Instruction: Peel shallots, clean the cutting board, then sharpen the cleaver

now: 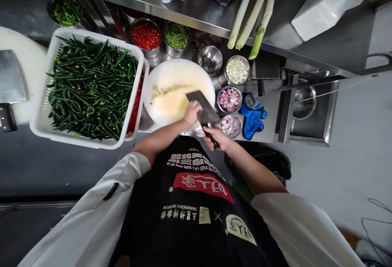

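Observation:
A cleaver [207, 110] with a broad dark blade and a black handle is tilted over the right side of the round white cutting board [167, 114]. My right hand [218, 138] is wrapped round its handle. Against the left side of the blade is my left hand [192, 112], its fingers curled in. Whether those fingers pinch the blade or some small piece is hidden. A streak of brownish-green scraps [171, 89] runs across the upper part of the board.
Left of the board stands a white basket of green chillies [93, 89], with red chillies [136, 103] beside it. Bowls of chopped red chilli [146, 34], garlic [237, 71] and shallots [229, 99] surround the board. Leeks [252, 12] overhang the shelf. A blue cloth [252, 122] lies right.

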Tool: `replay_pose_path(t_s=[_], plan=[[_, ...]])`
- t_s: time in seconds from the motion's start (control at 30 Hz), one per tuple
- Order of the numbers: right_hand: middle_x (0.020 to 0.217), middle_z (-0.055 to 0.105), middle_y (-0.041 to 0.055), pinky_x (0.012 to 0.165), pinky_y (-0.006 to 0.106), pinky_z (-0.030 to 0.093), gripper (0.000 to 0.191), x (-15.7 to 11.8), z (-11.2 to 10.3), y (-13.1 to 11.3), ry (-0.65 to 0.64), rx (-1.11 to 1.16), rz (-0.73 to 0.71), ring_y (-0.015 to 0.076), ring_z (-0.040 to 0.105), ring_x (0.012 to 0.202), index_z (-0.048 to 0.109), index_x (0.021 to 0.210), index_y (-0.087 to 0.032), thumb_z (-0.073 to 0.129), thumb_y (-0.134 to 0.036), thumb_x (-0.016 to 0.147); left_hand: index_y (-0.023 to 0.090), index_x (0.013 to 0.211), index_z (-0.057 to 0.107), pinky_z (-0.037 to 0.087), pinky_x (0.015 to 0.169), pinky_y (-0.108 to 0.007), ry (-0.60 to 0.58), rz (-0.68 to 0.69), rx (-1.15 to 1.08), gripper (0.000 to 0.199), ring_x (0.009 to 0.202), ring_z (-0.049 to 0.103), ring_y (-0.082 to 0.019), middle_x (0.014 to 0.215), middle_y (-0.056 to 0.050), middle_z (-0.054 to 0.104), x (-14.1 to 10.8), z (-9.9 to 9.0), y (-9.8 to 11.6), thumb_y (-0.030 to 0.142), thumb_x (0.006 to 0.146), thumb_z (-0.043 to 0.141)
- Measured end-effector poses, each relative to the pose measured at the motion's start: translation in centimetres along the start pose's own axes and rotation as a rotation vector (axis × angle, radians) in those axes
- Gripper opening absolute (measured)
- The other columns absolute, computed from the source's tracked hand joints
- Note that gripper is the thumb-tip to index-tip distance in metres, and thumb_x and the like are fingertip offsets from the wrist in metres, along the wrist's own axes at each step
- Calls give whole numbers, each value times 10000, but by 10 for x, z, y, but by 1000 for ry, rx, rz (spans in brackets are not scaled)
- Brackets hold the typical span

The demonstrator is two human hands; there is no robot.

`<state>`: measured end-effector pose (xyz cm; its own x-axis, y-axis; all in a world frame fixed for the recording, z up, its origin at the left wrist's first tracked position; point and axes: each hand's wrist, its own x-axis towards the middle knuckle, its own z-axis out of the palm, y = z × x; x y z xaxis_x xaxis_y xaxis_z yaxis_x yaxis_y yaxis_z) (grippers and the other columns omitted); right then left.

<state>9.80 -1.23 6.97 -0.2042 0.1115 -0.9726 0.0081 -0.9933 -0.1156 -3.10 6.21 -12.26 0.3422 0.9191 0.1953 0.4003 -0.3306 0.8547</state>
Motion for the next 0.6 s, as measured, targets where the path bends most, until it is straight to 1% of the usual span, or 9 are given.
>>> replay_pose_path(t_s=[0.07, 0.1, 0.17, 0.27, 0.33, 0.4, 0.5, 0.53, 0.6], plan=[[515, 446, -84, 347, 230, 356, 292, 16, 5, -28, -4, 5, -52, 126, 362, 345, 549, 988, -239, 515, -505, 1104, 226, 843, 651, 490, 898, -479, 45, -29, 40, 186, 990, 601, -300, 1011, -98, 660, 28, -11, -19, 79, 944, 599], [516, 446, -87, 348, 226, 354, 277, 18, 4, -32, -5, 3, -71, 124, 362, 346, 550, 997, -239, 517, -492, 1105, 225, 853, 653, 488, 904, -482, 55, -37, 52, 180, 998, 601, -302, 1020, -100, 660, 32, -13, -21, 79, 945, 601], [515, 456, -87, 342, 224, 358, 263, 7, -9, -18, -12, -22, -62, 125, 367, 344, 558, 1012, -238, 529, -487, 1093, 224, 857, 655, 488, 897, -478, 38, -31, 54, 173, 996, 604, -299, 1014, -101, 660, 17, -3, -8, 76, 937, 614], [505, 467, -82, 322, 236, 372, 275, -23, -43, 21, -14, -79, 25, 135, 373, 331, 559, 1011, -242, 551, -511, 1069, 220, 872, 672, 498, 863, -456, -13, -16, 22, 130, 970, 611, -283, 1002, -101, 670, -24, 31, 31, 109, 935, 649], [503, 474, -81, 320, 242, 385, 269, -30, -57, 25, -25, -100, 53, 138, 378, 327, 554, 1006, -244, 557, -506, 1065, 219, 889, 679, 502, 866, -456, -7, -40, 15, 102, 972, 613, -279, 1014, -104, 676, -32, 46, 42, 138, 945, 653], [506, 486, -74, 323, 245, 389, 259, -19, -55, 3, -31, -122, 36, 140, 397, 329, 548, 983, -238, 550, -480, 1075, 223, 882, 670, 501, 892, -472, 29, -76, 37, 106, 992, 611, -288, 1016, -104, 675, -14, 41, 30, 136, 938, 644], [506, 483, -76, 335, 237, 385, 244, 8, -38, -43, -44, -130, -27, 135, 406, 332, 549, 984, -231, 547, -449, 1093, 231, 899, 664, 491, 936, -498, 97, -125, 88, 130, 1034, 608, -308, 1047, -107, 673, 26, 13, -5, 113, 922, 615], [506, 482, -78, 337, 235, 385, 237, 13, -34, -50, -52, -127, -42, 134, 406, 332, 549, 990, -232, 551, -445, 1094, 232, 908, 664, 490, 942, -501, 116, -136, 98, 135, 1042, 609, -311, 1060, -109, 673, 32, 6, -10, 109, 919, 608], [506, 487, -78, 336, 233, 383, 235, 10, -37, -46, -69, -137, -50, 134, 410, 331, 550, 993, -233, 572, -449, 1084, 231, 911, 660, 491, 938, -497, 123, -136, 97, 124, 1039, 610, -309, 1062, -112, 673, 26, 4, -6, 115, 910, 619]])
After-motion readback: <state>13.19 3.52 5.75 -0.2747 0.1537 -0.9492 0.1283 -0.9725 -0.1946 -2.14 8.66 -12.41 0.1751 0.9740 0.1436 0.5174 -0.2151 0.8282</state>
